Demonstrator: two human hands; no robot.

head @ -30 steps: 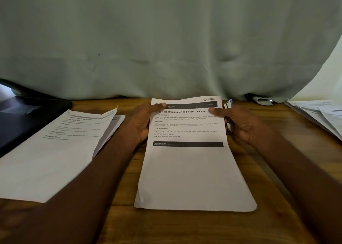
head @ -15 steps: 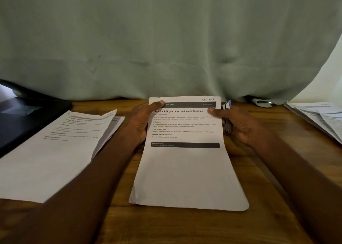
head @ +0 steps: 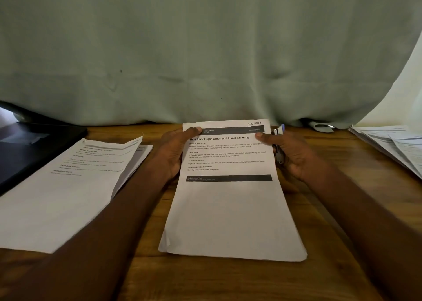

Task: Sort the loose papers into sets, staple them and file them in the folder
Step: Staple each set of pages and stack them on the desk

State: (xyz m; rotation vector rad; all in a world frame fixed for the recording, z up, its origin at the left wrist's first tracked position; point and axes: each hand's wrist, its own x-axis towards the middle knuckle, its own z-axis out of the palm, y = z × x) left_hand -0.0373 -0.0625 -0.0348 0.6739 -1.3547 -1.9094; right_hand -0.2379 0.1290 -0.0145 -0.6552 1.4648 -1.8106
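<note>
a person's two hands hold a paper set [head: 230, 186] headed "section 1" over the middle of a wooden table [head: 319, 232], its near edge resting on the wood. the left hand [head: 175, 150] pinches the top left corner, thumb on the printed face. the right hand [head: 290, 154] pinches the top right edge with its thumb while also curling round a small stapler [head: 279, 145]. more loose papers [head: 392, 145] lie at the far right, another set [head: 68, 186] on the left, beside a dark folder [head: 34, 150]. likely risks: the sheets may slip out of line, or the doubly occupied right hand may fumble the stapler.
</note>
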